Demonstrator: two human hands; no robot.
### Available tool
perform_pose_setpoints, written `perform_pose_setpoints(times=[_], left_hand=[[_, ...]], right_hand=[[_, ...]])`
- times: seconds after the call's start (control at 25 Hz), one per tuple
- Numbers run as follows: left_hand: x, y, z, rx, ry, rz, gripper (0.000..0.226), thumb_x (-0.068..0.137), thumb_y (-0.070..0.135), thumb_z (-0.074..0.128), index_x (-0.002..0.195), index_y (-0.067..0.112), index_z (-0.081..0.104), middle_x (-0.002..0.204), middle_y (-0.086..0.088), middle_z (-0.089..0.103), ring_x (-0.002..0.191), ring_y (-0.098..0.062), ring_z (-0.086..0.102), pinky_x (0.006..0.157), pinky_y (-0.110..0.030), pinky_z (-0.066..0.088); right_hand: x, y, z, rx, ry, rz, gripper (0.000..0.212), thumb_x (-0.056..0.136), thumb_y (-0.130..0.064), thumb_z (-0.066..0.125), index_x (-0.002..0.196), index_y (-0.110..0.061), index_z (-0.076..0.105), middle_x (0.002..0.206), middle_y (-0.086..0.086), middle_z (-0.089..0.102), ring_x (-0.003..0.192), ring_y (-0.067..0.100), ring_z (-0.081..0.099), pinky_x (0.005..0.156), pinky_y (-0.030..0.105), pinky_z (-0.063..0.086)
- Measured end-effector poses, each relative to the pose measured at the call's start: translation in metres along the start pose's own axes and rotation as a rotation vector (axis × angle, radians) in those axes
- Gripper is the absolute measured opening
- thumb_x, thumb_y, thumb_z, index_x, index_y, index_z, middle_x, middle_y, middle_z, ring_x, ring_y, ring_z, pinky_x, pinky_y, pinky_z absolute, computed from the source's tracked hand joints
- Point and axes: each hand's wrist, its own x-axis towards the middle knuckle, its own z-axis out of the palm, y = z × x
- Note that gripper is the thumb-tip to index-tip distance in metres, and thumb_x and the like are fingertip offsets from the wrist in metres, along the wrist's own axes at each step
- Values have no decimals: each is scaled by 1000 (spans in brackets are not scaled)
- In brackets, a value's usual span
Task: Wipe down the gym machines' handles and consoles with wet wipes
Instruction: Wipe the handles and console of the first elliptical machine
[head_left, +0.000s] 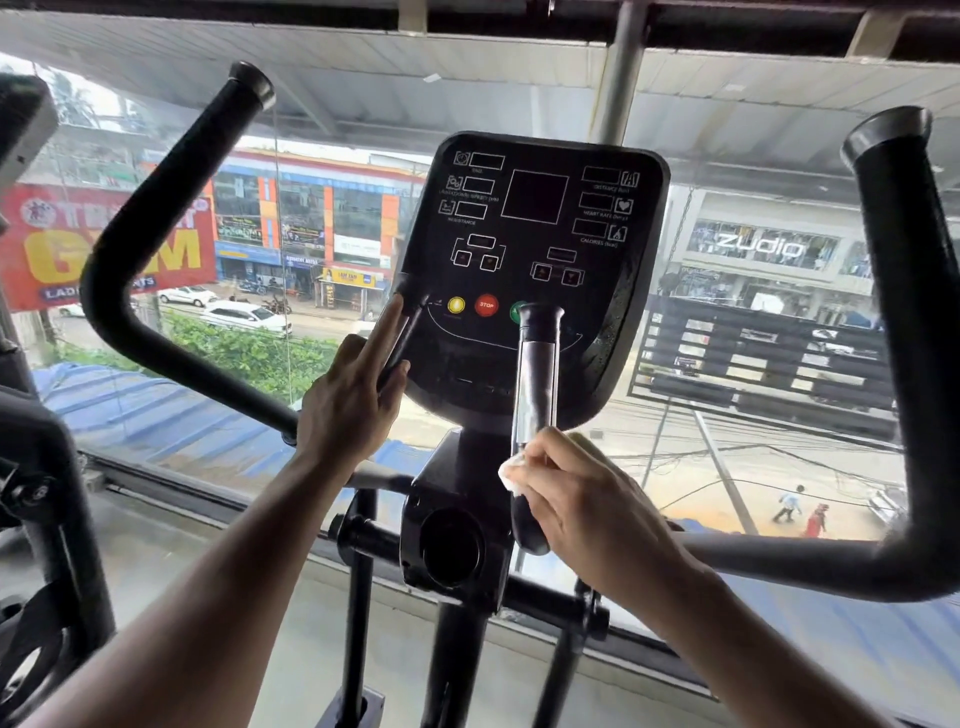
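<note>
Window-side elliptical: right hand (587, 499) holds wet wipe (511, 475) against inner handle (537, 374); left hand (353, 400), fingers straight, rests on console (535, 249) edge.

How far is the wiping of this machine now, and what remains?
In hand: the right hand grips a white wet wipe against the right inner handle, low on its shiny part. The left hand rests on the left inner handle beside the console. The console's right edge looks damp, so it may be done. Nothing touches the two long outer handles; they probably remain.
</note>
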Motion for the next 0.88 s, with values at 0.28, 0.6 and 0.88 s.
perform_pose_setpoints(times=[0.28,0.6,0.88], left_hand=[[-1,1,0,-14,-2,6,75,103,38,54,164,47,11,119,-11,57,76,-43,64,59,-49,56],[-1,4,-4,-40,-14,-17,76,103,35,55,163,48,10,123,-10,56,78,-45,65,58,-49,56],[-1,10,-10,-31,-50,-19,75,104,37,52,163,50,8,127,-11,55,84,-46,66,66,-53,58]], right_hand=[[64,58,-46,68,468,77,18,93,3,66,102,-9,76,104,0,69,97,14,64,86,25,52],[156,52,-49,-481,-242,-125,38,86,14,44,72,-18,58,90,1,64,80,15,55,77,36,55],[203,41,-63,-186,-664,310,23,87,-11,57,88,-19,78,99,0,75,89,21,67,78,37,56]])
